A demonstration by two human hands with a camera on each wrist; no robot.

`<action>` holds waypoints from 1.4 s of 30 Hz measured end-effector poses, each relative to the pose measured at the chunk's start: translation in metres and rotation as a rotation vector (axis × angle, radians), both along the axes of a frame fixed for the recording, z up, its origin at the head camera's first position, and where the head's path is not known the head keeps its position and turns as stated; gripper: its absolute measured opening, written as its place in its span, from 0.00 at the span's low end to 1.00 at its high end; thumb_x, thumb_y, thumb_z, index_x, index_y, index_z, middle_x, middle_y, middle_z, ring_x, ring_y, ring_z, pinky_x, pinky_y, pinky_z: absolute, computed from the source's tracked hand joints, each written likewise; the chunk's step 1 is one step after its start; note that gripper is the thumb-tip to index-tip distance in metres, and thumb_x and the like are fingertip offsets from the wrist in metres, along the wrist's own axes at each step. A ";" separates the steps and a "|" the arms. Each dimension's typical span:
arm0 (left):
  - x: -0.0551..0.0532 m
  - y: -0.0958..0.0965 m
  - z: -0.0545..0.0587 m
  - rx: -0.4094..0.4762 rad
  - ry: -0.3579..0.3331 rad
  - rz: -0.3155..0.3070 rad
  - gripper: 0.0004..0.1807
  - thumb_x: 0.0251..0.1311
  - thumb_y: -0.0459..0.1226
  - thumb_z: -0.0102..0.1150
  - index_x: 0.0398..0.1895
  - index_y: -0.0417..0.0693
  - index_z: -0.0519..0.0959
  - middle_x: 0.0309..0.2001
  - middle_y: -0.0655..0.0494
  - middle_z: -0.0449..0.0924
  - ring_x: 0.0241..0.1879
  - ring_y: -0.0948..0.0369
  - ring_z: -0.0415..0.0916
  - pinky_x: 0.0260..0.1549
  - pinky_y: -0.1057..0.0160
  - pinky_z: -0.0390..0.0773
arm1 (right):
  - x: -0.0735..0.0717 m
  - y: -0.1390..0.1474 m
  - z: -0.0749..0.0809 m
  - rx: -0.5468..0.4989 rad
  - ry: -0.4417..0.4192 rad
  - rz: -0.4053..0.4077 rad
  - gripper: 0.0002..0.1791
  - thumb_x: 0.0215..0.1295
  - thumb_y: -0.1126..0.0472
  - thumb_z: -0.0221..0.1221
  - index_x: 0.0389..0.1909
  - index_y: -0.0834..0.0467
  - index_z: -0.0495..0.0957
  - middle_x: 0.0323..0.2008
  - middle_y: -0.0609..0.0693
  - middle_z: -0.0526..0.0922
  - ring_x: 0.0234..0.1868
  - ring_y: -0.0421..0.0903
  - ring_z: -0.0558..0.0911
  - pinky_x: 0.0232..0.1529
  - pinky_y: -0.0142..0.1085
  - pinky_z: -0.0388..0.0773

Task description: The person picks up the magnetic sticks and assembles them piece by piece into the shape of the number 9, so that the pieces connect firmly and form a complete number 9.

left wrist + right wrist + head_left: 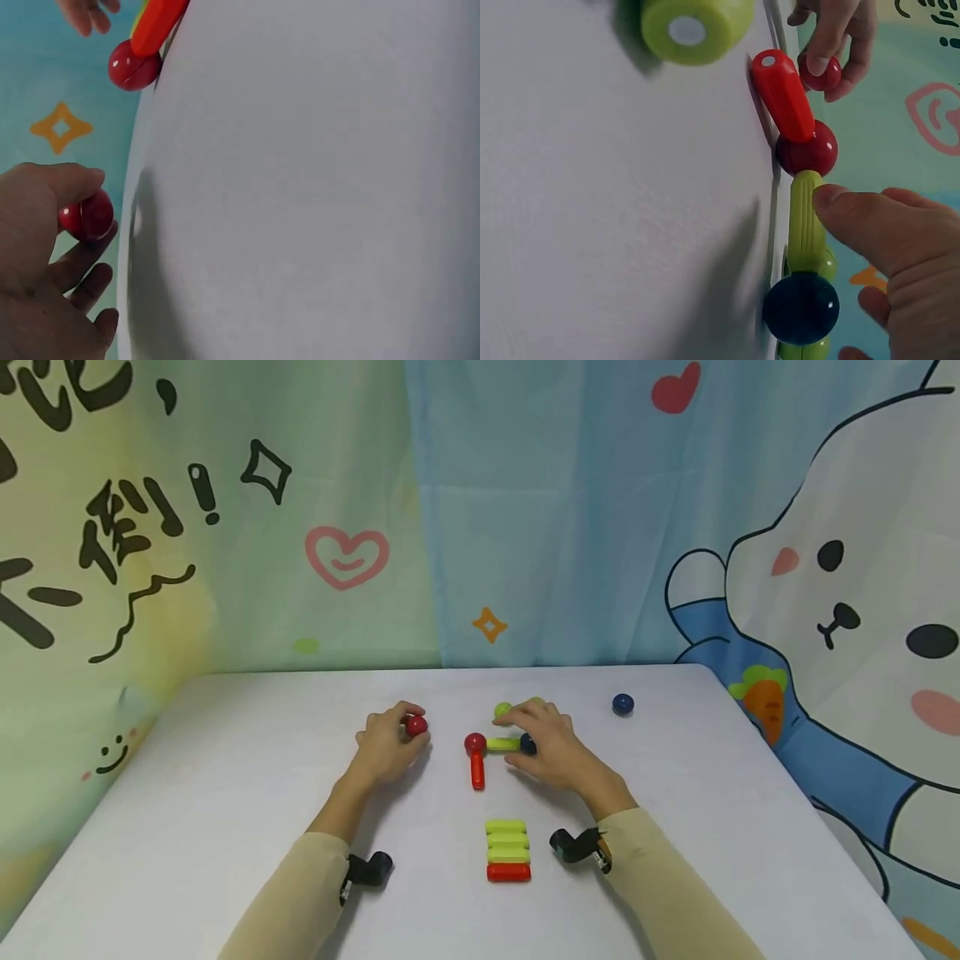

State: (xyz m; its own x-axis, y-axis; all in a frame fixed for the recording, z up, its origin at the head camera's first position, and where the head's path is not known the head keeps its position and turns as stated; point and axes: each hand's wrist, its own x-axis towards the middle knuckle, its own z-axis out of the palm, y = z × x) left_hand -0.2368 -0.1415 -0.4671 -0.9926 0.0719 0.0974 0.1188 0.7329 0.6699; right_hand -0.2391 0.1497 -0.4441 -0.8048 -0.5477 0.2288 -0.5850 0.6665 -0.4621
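Observation:
My left hand pinches a red ball between thumb and fingers, just above the white table. To its right lies a joined piece: a red ball with a red rod pointing toward me and a yellow-green rod running right to a dark blue ball. Over that blue end spreads my right hand, thumb and fingers apart. In the right wrist view its thumb is close to the yellow-green rod; whether they touch I cannot tell. Behind the fingers, a green ball is partly hidden.
Nearer to me, three yellow-green rods and one red rod lie side by side. Another dark blue ball sits at the back right. A second green ball barely shows behind the right hand. A printed curtain hangs beyond the table's far edge.

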 end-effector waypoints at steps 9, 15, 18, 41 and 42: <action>0.007 0.002 0.009 -0.037 -0.015 -0.054 0.22 0.65 0.44 0.65 0.61 0.52 0.77 0.52 0.49 0.84 0.58 0.46 0.70 0.55 0.40 0.63 | 0.002 -0.020 0.004 0.160 0.068 0.068 0.23 0.65 0.57 0.69 0.60 0.43 0.81 0.60 0.47 0.78 0.65 0.53 0.70 0.62 0.58 0.64; 0.015 0.002 0.011 -0.055 -0.046 -0.093 0.21 0.66 0.45 0.64 0.60 0.53 0.77 0.48 0.47 0.82 0.57 0.46 0.72 0.58 0.36 0.64 | 0.003 -0.028 0.001 0.144 0.090 0.124 0.22 0.64 0.60 0.69 0.59 0.45 0.82 0.58 0.48 0.78 0.65 0.53 0.70 0.62 0.59 0.62; 0.020 0.001 0.012 -0.064 -0.071 -0.088 0.21 0.65 0.46 0.65 0.60 0.54 0.78 0.50 0.46 0.81 0.57 0.46 0.72 0.59 0.36 0.66 | 0.004 -0.030 -0.001 0.150 0.104 0.149 0.21 0.64 0.60 0.69 0.58 0.45 0.82 0.58 0.47 0.78 0.64 0.54 0.70 0.60 0.57 0.63; 0.049 0.001 0.008 -0.093 -0.034 -0.181 0.19 0.64 0.46 0.67 0.57 0.55 0.80 0.42 0.63 0.81 0.49 0.55 0.72 0.52 0.46 0.66 | 0.007 -0.041 -0.005 0.272 0.153 0.222 0.18 0.62 0.70 0.65 0.43 0.43 0.89 0.63 0.47 0.77 0.65 0.54 0.69 0.60 0.55 0.64; 0.049 0.001 0.008 -0.093 -0.034 -0.183 0.19 0.64 0.46 0.66 0.57 0.55 0.80 0.42 0.64 0.81 0.49 0.56 0.71 0.51 0.47 0.66 | 0.007 -0.043 -0.005 0.268 0.156 0.226 0.18 0.62 0.71 0.64 0.42 0.43 0.88 0.63 0.47 0.78 0.65 0.54 0.69 0.59 0.54 0.65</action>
